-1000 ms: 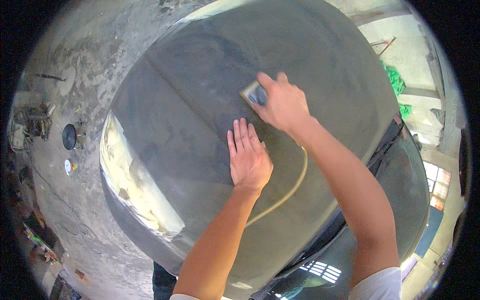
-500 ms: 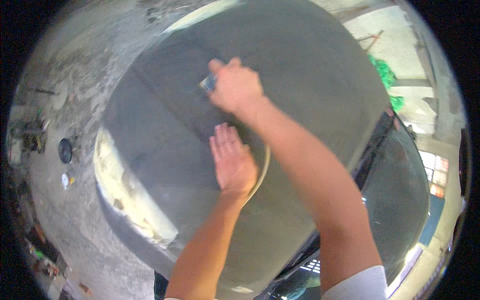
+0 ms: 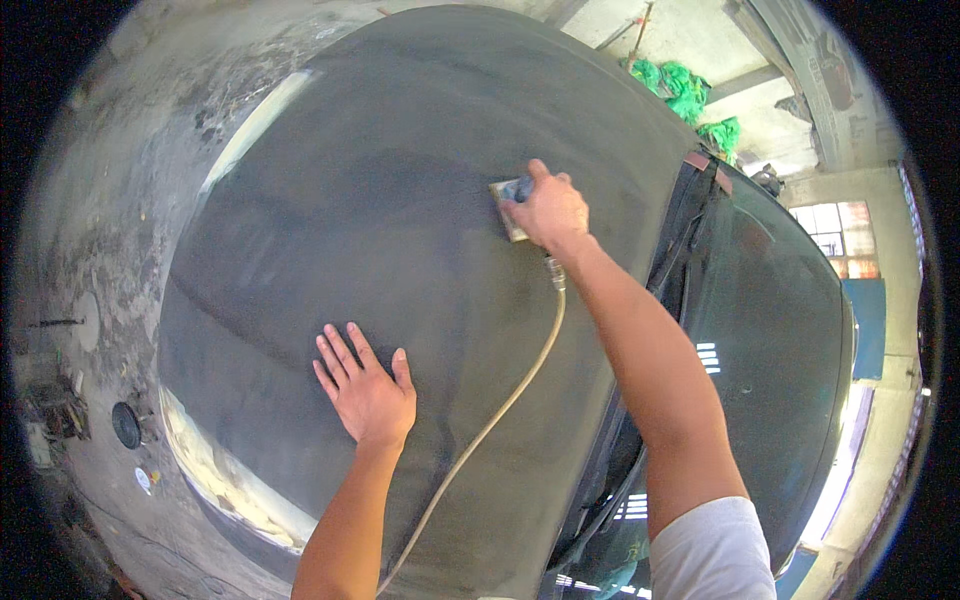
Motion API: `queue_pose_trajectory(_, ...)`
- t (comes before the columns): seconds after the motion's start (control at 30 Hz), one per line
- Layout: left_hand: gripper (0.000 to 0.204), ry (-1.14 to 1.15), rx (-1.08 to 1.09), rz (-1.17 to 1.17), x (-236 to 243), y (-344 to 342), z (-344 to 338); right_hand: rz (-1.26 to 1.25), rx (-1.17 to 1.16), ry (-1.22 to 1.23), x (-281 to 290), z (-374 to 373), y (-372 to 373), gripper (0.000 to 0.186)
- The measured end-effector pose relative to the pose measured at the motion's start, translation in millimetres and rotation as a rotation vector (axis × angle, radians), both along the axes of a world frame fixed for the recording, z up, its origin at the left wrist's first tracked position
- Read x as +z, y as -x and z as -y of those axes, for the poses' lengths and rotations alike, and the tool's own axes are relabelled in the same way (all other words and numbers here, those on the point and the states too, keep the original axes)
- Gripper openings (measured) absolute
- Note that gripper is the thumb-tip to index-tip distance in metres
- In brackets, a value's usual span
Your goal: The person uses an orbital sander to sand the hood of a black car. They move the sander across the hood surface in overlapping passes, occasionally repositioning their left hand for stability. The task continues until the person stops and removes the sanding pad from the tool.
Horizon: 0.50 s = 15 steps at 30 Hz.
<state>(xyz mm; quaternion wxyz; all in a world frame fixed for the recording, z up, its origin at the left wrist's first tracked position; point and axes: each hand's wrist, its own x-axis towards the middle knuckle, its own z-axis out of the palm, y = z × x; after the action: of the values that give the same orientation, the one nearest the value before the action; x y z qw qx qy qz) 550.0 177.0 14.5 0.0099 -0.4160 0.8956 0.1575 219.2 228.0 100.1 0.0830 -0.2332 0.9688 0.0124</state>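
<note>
A dark grey, dull car hood (image 3: 400, 260) fills the middle of the head view. My right hand (image 3: 556, 210) is wrapped round the top of an air sander (image 3: 505, 200), whose flat pad rests on the hood toward the windshield side. From a metal coupling below the wrist, a pale air hose (image 3: 500, 412) curves down across the hood to my left forearm. Nearer me and to the left, my left hand (image 3: 372, 395) lies flat on the hood, fingers spread, holding nothing. The sander's underside is hidden against the surface.
Right of the hood stand the wiper cowl (image 3: 640, 420) and the windshield (image 3: 765, 350). Covered headlights (image 3: 235, 475) line the left edge. Concrete floor (image 3: 110, 260) lies beyond, with a dark round object (image 3: 126, 425). Green netting (image 3: 685, 92) is at the far right.
My right hand has moved the sander rightward across the hood, toward the windshield. My left hand has shifted left and nearer me, its fingers spreading. The view has also shifted, showing more of the hose.
</note>
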Motion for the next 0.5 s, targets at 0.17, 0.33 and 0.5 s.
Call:
queue_pose_trajectory(0.17, 0.078, 0.028, -0.018, 0.042, 1, 1, 1, -0.067, -0.194, -0.009, 3, -68, 63, 0.072)
queue_pose_trajectory(0.33, 0.078, 0.085, -0.029, 0.043, -3, -1, 1, -0.12, -0.336, 0.008, 3, -92, 98, 0.073)
queue_pose_trajectory(0.5, 0.078, 0.092, -0.022, 0.033, -6, -2, 1, -0.058, -0.217, 0.03, 0, -96, 79, 0.07)
